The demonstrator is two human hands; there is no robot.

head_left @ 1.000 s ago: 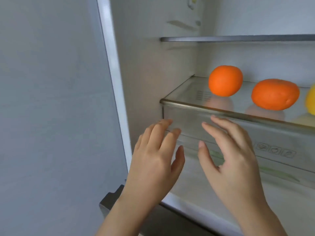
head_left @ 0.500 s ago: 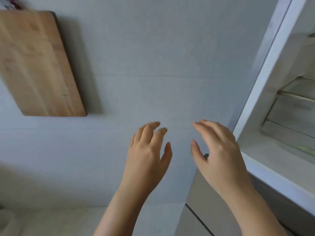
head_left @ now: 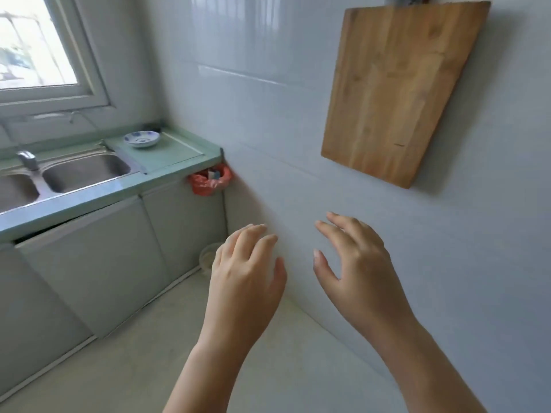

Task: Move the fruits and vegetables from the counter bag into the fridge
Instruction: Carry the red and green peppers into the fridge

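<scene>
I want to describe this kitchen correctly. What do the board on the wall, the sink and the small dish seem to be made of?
Board: wood, matte, with visible grain and joined strips.
Sink: probably stainless steel, a dull grey metallic sheen.
Small dish: likely glazed ceramic, white with blue pattern; too small to be sure.

A single head-worn view looks forward and down, tilted, close to a pale tiled wall (head_left: 268, 114). It faces the corner where a green counter (head_left: 167, 158) with a steel double sink (head_left: 83, 171) meets that wall, with a hanging wooden cutting board (head_left: 396, 93) near on the right.
</scene>
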